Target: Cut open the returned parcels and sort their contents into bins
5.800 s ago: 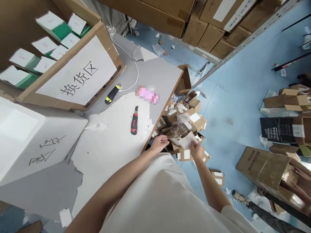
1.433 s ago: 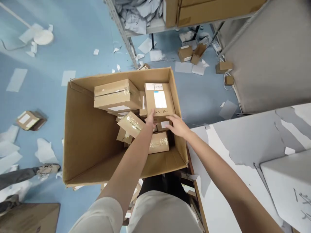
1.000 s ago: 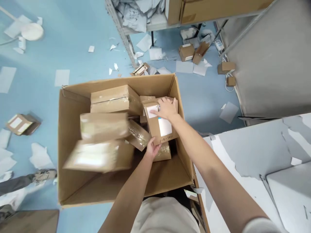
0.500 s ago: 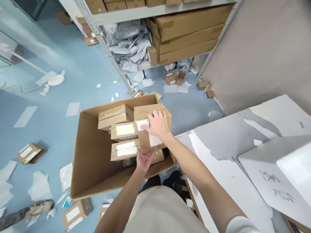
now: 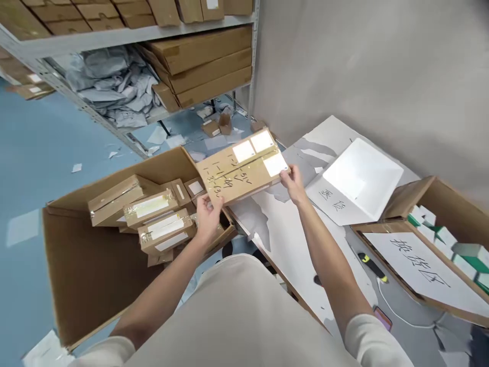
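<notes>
While the big open carton (image 5: 76, 285) is sitting on the left with smaller boxes (image 5: 165, 230) inside, the left hand (image 5: 207, 220) is pinching the near corner of a labelled box (image 5: 240, 176), fingers closed around its edge. That box is hanging between carton and desk (image 5: 284, 239), apparently mid-handling, and the right hand (image 5: 293, 184) is gripping its right end, thumb on top; any next move is probably calling for even, two-handed support.

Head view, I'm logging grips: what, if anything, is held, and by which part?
A carton: the left hand holds its near left corner, the right hand its near right corner.
</notes>
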The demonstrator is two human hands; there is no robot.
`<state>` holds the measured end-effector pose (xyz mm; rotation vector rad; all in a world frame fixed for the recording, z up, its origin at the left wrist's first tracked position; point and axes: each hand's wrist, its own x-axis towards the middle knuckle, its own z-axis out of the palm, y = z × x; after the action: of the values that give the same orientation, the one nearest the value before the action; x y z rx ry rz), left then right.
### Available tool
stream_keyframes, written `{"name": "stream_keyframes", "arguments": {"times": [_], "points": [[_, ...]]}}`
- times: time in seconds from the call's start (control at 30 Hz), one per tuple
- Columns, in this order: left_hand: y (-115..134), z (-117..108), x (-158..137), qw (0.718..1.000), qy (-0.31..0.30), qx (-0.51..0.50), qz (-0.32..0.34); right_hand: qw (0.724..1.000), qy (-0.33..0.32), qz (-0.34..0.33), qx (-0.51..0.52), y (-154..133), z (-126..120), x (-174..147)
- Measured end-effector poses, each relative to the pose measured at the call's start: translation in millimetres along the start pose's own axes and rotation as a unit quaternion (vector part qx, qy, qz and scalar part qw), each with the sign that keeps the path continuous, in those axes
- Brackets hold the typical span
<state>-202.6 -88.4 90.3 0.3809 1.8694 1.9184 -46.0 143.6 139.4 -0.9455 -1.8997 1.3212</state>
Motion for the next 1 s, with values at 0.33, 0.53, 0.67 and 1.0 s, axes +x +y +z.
{"name": "stream_keyframes", "arguments": {"times": [0.33, 0.53, 0.67, 1.0], "points": [[-78, 70, -67, 0.993, -0.022, -0.038, -0.107, 0.976, 0.022, 0.191, 0.104, 120, -20, 12], [-103, 83, -58, 0.994, 0.012, -0.003, -0.106, 0.974, 0.012, 0.207, 0.093, 151, -11, 14], [-101, 86, -45, 0.994, 0.02, -0.031, -0.1, 0.972, 0.016, 0.223, 0.079, 161, -4, 18], [-102, 86, -44, 0.992, 0.012, -0.043, -0.116, 0.979, -0.013, 0.204, -0.011, 159, -5, 18]]}}
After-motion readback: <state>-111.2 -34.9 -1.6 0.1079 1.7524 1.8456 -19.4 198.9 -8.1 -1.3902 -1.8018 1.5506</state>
